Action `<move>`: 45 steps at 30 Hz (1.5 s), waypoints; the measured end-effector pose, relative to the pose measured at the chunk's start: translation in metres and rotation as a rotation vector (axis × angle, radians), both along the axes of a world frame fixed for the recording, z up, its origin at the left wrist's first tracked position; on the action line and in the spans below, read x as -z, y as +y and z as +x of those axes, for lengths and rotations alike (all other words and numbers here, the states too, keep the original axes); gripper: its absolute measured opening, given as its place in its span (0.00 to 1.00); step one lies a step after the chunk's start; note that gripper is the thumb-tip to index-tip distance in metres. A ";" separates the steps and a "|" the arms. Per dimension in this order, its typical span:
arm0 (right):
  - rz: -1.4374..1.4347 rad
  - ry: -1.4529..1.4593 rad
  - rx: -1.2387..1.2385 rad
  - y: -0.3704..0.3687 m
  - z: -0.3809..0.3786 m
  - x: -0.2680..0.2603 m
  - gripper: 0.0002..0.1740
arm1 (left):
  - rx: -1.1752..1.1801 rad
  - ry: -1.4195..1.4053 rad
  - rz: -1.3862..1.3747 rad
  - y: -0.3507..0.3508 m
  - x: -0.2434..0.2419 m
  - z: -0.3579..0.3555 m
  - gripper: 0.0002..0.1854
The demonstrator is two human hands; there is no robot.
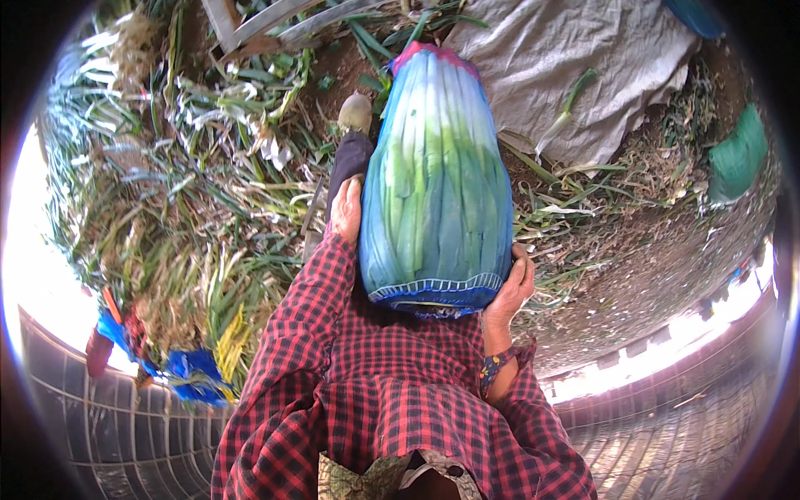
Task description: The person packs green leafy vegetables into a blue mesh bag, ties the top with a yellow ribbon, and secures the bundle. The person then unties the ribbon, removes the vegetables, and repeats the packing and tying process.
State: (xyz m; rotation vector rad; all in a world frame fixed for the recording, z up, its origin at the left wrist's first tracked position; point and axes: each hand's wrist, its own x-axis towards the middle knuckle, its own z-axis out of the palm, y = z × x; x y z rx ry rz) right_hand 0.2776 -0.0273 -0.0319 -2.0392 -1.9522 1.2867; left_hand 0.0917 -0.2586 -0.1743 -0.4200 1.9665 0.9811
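Observation:
A blue mesh bag [437,187] packed with leeks or large green onions lies lengthwise in front of me. The white stalks point to its far end, which is edged in pink. Its near end has a blue rim with white stitching and rests against my checked shirt. Along the bag's left side my left hand [347,209] is pressed, fingers pointing forward. My right hand [514,289] holds the near right corner, its fingertips partly hidden by the bag. My left shoe [355,114] shows beside the bag; the right leg is hidden.
Loose leaves and stalks [231,181] cover the ground on the left. A whitish woven sheet [581,69] lies at the far right, with a single stalk [565,112] on it. A metal frame [250,28] stands at the far left. Farther right is a green bag [739,155].

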 end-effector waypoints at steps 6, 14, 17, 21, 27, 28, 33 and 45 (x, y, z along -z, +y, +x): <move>0.085 0.079 -0.145 -0.025 -0.024 -0.011 0.14 | 0.022 -0.179 -0.064 -0.018 0.046 -0.012 0.23; 0.069 0.144 -0.219 -0.034 -0.031 -0.017 0.11 | 0.135 -0.210 -0.130 0.013 0.053 -0.038 0.23; 0.061 0.169 -0.200 -0.035 -0.032 -0.018 0.11 | 0.170 -0.219 -0.162 0.016 0.048 -0.046 0.22; 0.078 0.179 -0.177 -0.038 -0.035 -0.019 0.14 | 0.212 -0.214 -0.202 0.015 0.043 -0.056 0.22; 0.036 0.215 -0.115 -0.037 -0.036 -0.020 0.18 | 0.259 -0.206 -0.252 0.015 0.035 -0.068 0.22; 0.032 0.217 -0.108 -0.036 -0.036 -0.020 0.18 | 0.264 -0.205 -0.256 0.015 0.033 -0.069 0.22; 0.031 0.236 -0.097 -0.035 -0.033 -0.018 0.18 | 0.276 -0.196 -0.277 0.016 0.027 -0.072 0.22; 0.010 0.406 0.046 -0.003 -0.016 0.003 0.15 | 0.262 -0.193 -0.298 0.010 0.018 -0.073 0.21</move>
